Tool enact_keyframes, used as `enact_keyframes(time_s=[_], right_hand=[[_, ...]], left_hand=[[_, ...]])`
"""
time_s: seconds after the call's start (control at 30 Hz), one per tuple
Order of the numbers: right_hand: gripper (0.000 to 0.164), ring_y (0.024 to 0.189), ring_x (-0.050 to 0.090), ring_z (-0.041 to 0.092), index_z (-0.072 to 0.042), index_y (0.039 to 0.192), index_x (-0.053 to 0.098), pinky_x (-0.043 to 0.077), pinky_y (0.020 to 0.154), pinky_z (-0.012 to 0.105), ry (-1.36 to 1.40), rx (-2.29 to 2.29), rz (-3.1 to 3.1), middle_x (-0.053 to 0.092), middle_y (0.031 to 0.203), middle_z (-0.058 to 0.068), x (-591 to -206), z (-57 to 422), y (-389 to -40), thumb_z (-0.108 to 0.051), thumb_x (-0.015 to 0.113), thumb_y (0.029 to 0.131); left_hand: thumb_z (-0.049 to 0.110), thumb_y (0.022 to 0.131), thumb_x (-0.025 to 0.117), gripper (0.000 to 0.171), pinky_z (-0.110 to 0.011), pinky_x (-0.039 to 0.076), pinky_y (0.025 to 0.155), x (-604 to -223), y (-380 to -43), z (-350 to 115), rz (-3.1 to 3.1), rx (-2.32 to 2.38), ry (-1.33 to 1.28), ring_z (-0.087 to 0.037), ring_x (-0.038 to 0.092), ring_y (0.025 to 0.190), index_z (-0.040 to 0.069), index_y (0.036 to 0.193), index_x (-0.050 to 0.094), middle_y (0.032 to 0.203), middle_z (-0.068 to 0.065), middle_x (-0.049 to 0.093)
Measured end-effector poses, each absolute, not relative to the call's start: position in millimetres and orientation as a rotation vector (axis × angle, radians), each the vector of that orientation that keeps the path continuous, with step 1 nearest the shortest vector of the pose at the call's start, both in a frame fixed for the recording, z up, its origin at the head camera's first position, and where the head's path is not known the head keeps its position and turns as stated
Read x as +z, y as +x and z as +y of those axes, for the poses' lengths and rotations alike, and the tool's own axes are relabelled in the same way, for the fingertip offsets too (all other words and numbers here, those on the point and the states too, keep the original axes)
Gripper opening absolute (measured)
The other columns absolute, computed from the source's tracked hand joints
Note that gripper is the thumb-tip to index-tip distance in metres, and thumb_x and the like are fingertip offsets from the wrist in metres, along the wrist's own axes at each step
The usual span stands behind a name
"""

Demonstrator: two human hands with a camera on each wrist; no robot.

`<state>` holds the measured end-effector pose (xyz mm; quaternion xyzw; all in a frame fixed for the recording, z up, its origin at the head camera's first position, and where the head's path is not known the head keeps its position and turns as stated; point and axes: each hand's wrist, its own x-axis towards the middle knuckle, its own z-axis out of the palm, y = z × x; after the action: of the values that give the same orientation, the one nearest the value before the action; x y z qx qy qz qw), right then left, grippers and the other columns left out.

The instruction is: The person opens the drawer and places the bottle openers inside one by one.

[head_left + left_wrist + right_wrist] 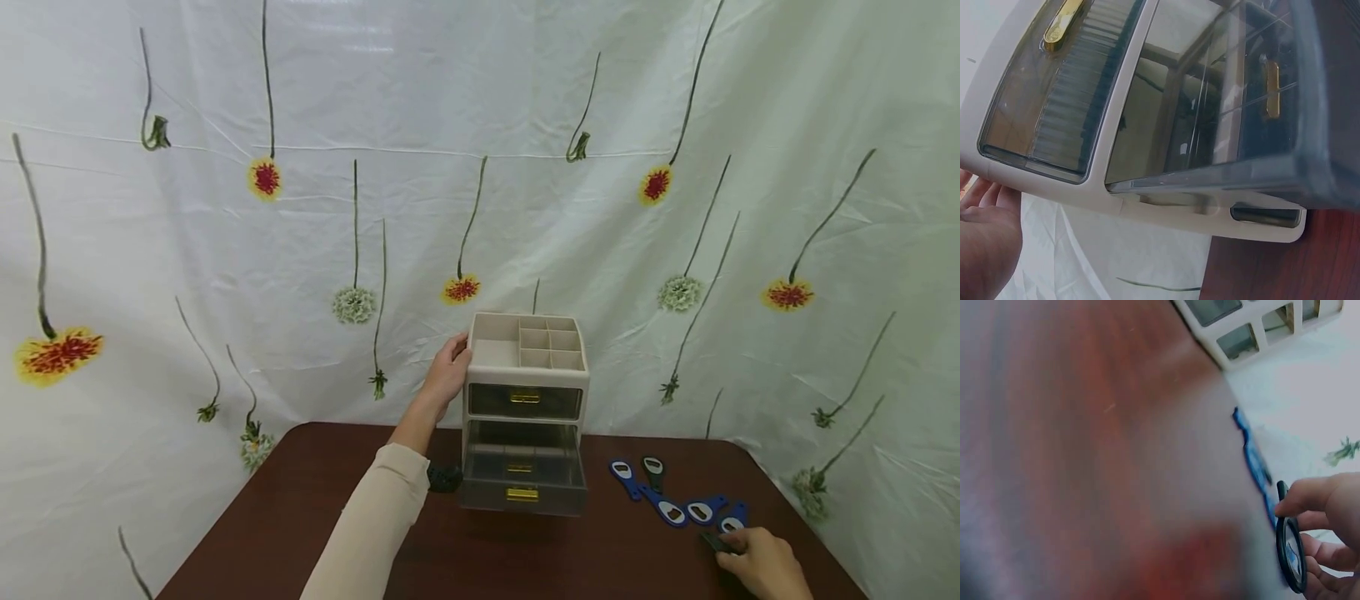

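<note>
My left hand (447, 371) rests on the left side of a cream desktop drawer organizer (527, 374), fingers along its side wall. In the left wrist view, the fingers (1007, 199) partly disappear behind that wall. A smoky clear drawer (487, 498) with a gold handle stands pulled out below a closed upper drawer (487, 401). Near the table's right front, my right hand (767, 562) pinches a black bottle opener (1281, 540) between thumb and fingers. Close by it lie several blue bottle openers (664, 507) and another black bottle opener (653, 468).
The dark red-brown table (622, 558) carries everything. Beside the organizer's lower left sits a dark patterned object (445, 477). Small open compartments (551, 342) top the organizer. A white flower-print cloth (420, 108) hangs behind the table and along its sides.
</note>
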<state>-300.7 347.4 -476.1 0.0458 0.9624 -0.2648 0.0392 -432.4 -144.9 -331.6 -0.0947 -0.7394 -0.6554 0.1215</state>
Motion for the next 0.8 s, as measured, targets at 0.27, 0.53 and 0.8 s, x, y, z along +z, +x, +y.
enact_keyframes(time_s=[0.27,0.53,0.8], right_hand=[[0.027,0.079,0.066,0.027,0.001,0.106,0.078,0.053,0.063,0.044,-0.087,-0.939,3.026,0.072,0.091,0.007,-438.2,313.6,-313.7,-0.017,0.082,0.086],[0.025,0.092,0.070,0.033,-0.001,0.105,0.079,0.057,0.073,0.051,-0.326,-0.901,3.107,0.075,0.101,0.012,-395.2,274.9,-326.3,-0.015,0.083,0.084],[0.025,0.094,0.070,0.034,-0.003,0.108,0.080,0.057,0.073,0.049,-0.508,-0.899,3.127,0.075,0.104,0.013,-359.2,239.8,-333.0,-0.016,0.082,0.086]], left_hand=[[0.017,0.112,0.044,0.049,-0.050,0.031,0.118,-330.7,-432.8,-144.1,-2.156,-1.920,-0.268,-0.033,0.034,0.147,0.004,0.159,0.036,0.161,-0.019,0.037],[0.017,0.112,0.044,0.049,-0.051,0.032,0.117,-329.3,-431.6,-144.4,-2.154,-1.928,-0.273,-0.033,0.035,0.146,0.005,0.159,0.036,0.161,-0.018,0.038],[0.016,0.112,0.043,0.050,-0.052,0.034,0.115,-332.0,-429.8,-145.0,-2.168,-1.918,-0.285,-0.034,0.036,0.146,0.004,0.160,0.034,0.161,-0.018,0.037]])
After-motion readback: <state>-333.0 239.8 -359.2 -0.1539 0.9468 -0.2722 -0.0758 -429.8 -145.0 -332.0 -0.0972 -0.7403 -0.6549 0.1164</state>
